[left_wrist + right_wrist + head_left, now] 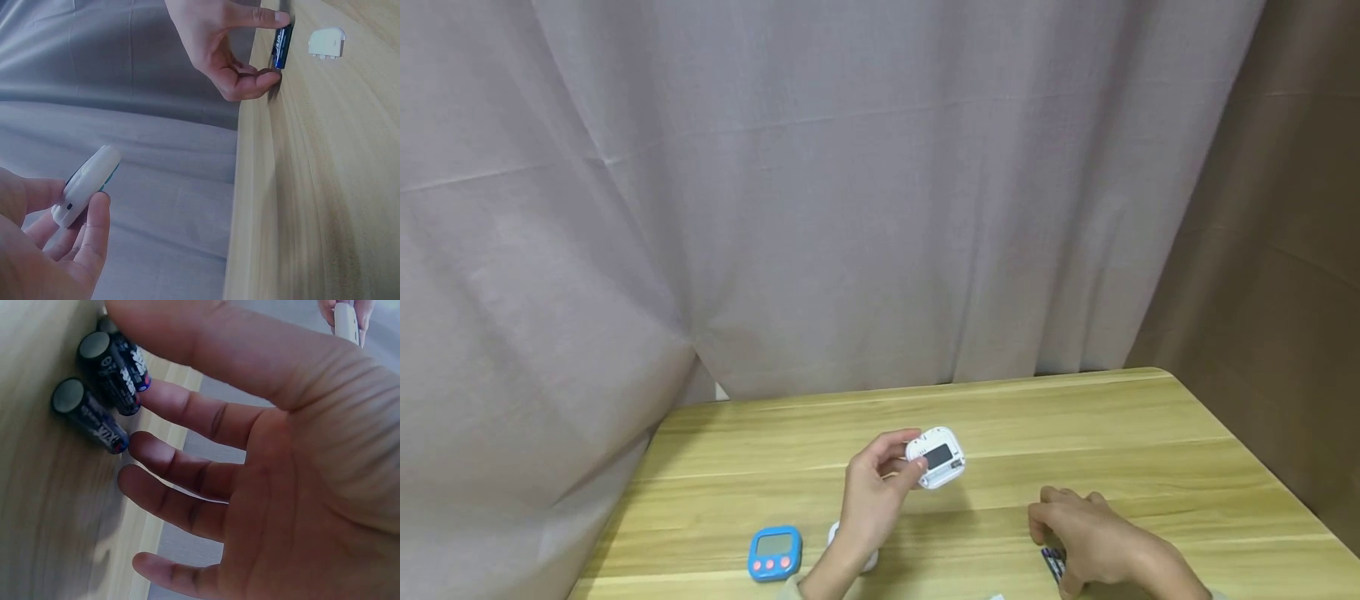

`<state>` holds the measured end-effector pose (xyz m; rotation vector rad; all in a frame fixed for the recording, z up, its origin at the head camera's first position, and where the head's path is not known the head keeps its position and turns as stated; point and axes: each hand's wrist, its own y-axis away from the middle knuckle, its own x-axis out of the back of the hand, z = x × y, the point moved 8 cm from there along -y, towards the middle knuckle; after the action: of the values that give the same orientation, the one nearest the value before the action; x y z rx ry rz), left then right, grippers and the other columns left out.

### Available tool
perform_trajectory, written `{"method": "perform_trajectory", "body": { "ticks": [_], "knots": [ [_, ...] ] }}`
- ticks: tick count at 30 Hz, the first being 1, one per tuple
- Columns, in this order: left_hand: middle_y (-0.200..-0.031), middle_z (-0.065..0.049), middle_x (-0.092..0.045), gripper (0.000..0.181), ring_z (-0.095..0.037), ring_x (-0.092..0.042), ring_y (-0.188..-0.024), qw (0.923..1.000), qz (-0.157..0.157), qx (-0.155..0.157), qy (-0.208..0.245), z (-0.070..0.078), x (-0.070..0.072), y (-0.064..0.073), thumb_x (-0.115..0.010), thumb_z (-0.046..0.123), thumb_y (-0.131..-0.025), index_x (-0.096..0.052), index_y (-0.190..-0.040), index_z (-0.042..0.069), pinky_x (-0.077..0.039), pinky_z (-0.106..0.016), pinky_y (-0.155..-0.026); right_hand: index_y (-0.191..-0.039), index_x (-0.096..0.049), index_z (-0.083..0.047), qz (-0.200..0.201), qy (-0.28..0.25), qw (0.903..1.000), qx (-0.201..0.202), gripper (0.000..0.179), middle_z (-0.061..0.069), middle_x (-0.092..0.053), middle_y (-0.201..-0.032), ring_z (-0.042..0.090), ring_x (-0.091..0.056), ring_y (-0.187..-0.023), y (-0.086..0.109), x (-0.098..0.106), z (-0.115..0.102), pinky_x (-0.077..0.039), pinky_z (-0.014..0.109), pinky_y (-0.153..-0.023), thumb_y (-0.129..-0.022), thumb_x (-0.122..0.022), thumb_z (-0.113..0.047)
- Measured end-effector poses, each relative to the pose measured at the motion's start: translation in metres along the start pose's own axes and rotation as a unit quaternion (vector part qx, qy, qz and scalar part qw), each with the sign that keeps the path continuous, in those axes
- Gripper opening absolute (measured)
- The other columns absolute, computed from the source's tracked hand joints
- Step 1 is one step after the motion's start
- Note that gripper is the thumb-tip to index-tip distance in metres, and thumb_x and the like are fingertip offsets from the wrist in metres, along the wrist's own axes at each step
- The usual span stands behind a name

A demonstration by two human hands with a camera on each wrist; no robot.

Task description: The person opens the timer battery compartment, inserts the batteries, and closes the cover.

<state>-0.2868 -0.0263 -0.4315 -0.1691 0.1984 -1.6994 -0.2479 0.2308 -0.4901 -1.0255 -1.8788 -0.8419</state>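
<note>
My left hand [876,492] holds up a white timer [942,477], pinched at its edge between thumb and fingers. Its back faces me, showing a dark panel and an uncovered battery slot. Edge-on, the same timer [87,184] appears in the left wrist view. Low over the table at the right, my right hand [1090,533] has its thumb and a finger at the two ends of a dark AAA-looking battery [283,47]. Two more batteries, one in front [90,415], lie beside it in the right wrist view. The thumb partly hides the farthest one.
A blue timer [775,553] with pink buttons lies on the wooden table [737,467] at the left. Beneath my left wrist a white rounded object [871,562] is mostly hidden. A small white battery cover [326,42] lies near the batteries. Grey curtain [850,208] hangs behind.
</note>
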Motion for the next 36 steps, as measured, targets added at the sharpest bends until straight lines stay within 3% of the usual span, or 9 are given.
{"method": "perform_trajectory", "body": {
  "ticks": [5,12,18,23,26,32,36],
  "knots": [
    [-0.109,-0.018,-0.076,0.036,-0.015,-0.071,-0.086,1.0,-0.003,-0.002,0.001,0.001,-0.001,-0.001,-0.075,-0.004,-0.09,-0.072,-0.126,0.002,-0.068,-0.029,-0.075,-0.092,-0.062,-0.03,0.018,0.003,0.9998,-0.005,0.054,-0.01,-0.052,-0.095,0.007,-0.044,-0.086,-0.002,0.004,0.004,-0.039,0.043,-0.082,-0.058,-0.103,-0.019],
    [-0.108,-0.018,-0.076,0.036,-0.015,-0.071,-0.086,1.0,0.0,0.005,0.001,0.0,0.0,0.0,-0.075,-0.005,-0.09,-0.072,-0.125,0.003,-0.068,-0.029,-0.075,-0.092,-0.062,-0.03,0.049,0.017,0.9983,0.025,0.054,-0.013,-0.055,-0.097,0.004,-0.046,-0.088,-0.002,0.008,0.003,-0.042,0.046,-0.083,-0.057,-0.102,-0.024],
    [-0.109,-0.019,-0.076,0.036,-0.014,-0.071,-0.085,1.0,0.002,0.003,0.003,0.0,0.0,0.0,-0.075,-0.005,-0.09,-0.072,-0.125,0.001,-0.068,-0.029,-0.075,-0.097,-0.066,-0.028,0.048,-0.006,0.9985,0.027,0.052,-0.013,-0.057,-0.093,0.003,-0.046,-0.084,-0.006,0.007,0.007,-0.039,0.039,-0.081,-0.06,-0.102,-0.024],
    [-0.109,-0.018,-0.076,0.036,-0.014,-0.071,-0.085,1.0,0.001,0.001,0.001,0.0,-0.001,0.0,-0.075,-0.005,-0.09,-0.073,-0.125,0.002,-0.068,-0.03,-0.075,-0.098,-0.068,-0.023,0.037,-0.059,0.9971,0.029,0.038,-0.012,-0.058,-0.082,0.003,-0.049,-0.074,-0.01,0.005,0.011,-0.033,0.031,-0.074,-0.072,-0.097,-0.026],
    [-0.108,-0.018,-0.076,0.035,-0.014,-0.071,-0.085,1.0,0.001,0.001,0.0,0.0,-0.001,0.0,-0.076,-0.005,-0.09,-0.073,-0.124,0.003,-0.068,-0.03,-0.075,-0.099,-0.069,-0.021,0.033,-0.082,0.9955,0.034,0.03,-0.012,-0.057,-0.077,0.002,-0.049,-0.068,-0.01,0.003,0.012,-0.035,0.028,-0.069,-0.08,-0.092,-0.022],
    [-0.109,-0.018,-0.076,0.035,-0.014,-0.072,-0.085,1.0,0.0,0.004,-0.003,0.0,-0.001,0.0,-0.076,-0.004,-0.09,-0.073,-0.124,0.003,-0.068,-0.03,-0.075,-0.096,-0.07,-0.018,0.042,-0.099,0.9932,0.043,0.021,-0.014,-0.057,-0.069,0.0,-0.049,-0.061,-0.013,0.002,0.014,-0.042,0.023,-0.059,-0.084,-0.087,-0.011],
    [-0.109,-0.018,-0.076,0.035,-0.014,-0.071,-0.085,1.0,0.0,0.004,-0.003,0.0,0.0,0.0,-0.076,-0.004,-0.09,-0.073,-0.124,0.003,-0.068,-0.029,-0.074,-0.09,-0.071,-0.021,0.062,-0.064,0.9951,0.043,0.019,-0.018,-0.057,-0.067,-0.002,-0.049,-0.06,-0.016,0.004,0.013,-0.05,0.039,-0.078,-0.084,-0.084,-0.009]
  ]
}}
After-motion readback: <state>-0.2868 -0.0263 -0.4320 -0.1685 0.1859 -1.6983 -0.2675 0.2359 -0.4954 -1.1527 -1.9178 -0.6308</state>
